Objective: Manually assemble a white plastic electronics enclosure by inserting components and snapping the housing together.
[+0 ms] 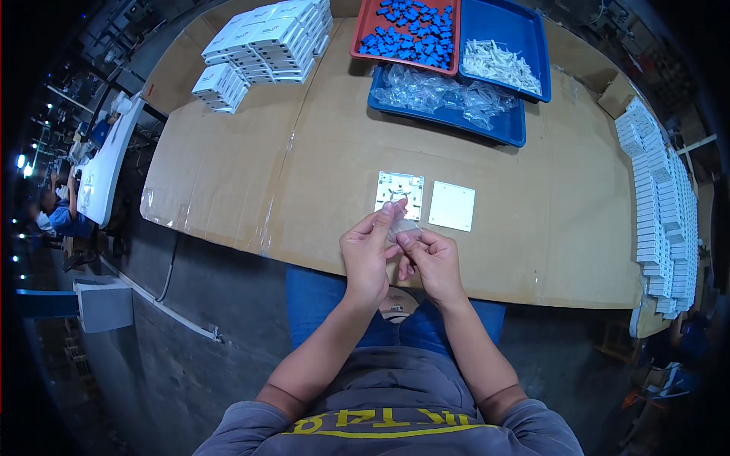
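Note:
Between my hands, just above the near part of the table, is a small clear plastic bag [405, 226]. My left hand [368, 249] pinches it from the left with thumb and fingers. On its right side, my right hand [432, 262] grips the bag near its lower edge. Whether anything lies inside the bag is too small to tell. Beyond my fingers lies a square white plastic housing [401, 185] with moulded inner parts facing up; my left fingertips partly cover its near edge. Beside it to the right is a flat white square cover plate [452, 206] with small corner holes.
Cardboard covers the table [228, 175]. Stacked white square boxes [266, 38] stand far left, with more stacked white units [660, 205] along the right edge. At the back are a red tray [355, 47] of blue parts, a blue tray [544, 57] of white pieces, and a lower blue tray [456, 125] holding clear bags.

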{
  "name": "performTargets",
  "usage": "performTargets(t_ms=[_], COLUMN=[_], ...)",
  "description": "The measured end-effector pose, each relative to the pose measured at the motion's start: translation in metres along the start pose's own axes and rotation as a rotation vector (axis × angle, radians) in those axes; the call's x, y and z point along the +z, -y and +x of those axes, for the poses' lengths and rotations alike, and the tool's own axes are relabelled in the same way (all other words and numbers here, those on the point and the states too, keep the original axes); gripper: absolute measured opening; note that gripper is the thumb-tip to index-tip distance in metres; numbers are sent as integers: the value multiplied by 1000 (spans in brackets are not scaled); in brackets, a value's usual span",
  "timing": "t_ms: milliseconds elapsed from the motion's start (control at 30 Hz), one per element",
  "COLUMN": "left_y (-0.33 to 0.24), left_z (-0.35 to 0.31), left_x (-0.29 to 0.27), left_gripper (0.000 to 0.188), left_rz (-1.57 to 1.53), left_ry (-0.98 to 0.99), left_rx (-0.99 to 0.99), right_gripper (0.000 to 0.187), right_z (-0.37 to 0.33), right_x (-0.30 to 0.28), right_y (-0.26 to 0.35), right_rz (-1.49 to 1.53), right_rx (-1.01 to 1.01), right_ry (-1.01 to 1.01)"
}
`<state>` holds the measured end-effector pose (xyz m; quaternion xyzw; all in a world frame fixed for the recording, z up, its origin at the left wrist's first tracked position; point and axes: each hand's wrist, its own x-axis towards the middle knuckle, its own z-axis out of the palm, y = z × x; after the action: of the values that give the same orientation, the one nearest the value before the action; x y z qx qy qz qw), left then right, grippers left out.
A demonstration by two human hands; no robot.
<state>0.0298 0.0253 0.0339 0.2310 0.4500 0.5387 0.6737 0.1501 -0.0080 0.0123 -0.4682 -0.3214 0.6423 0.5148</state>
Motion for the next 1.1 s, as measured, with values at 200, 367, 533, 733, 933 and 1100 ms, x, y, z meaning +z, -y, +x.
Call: performTargets(t_ms=[200, 367, 533, 733, 933, 1100], left_y=[-3, -5, -3, -15, -31, -35], left_z=[-3, -2, 2, 2, 3, 2], left_x=[1, -10, -21, -26, -29, -34], left_gripper=[39, 36, 25, 14, 11, 12], left_rz=[5, 157, 217, 405, 630, 759], left_ry=[181, 267, 229, 212, 330, 415], left_rx=[37, 96, 168, 315, 384, 372], right_gripper=[27, 26, 21, 31, 23, 18], right_z=[-1, -2, -2, -9, -14, -11], right_x=[-4, -9, -12, -22, -23, -28], right_y=[-3, -3, 8, 37, 74, 89], right_rz=[150, 159, 2, -301, -659, -751], right_rx=[-23, -7, -43, -447, -542, -413], right_ry=[-18, 15, -25, -68, 115, 241])
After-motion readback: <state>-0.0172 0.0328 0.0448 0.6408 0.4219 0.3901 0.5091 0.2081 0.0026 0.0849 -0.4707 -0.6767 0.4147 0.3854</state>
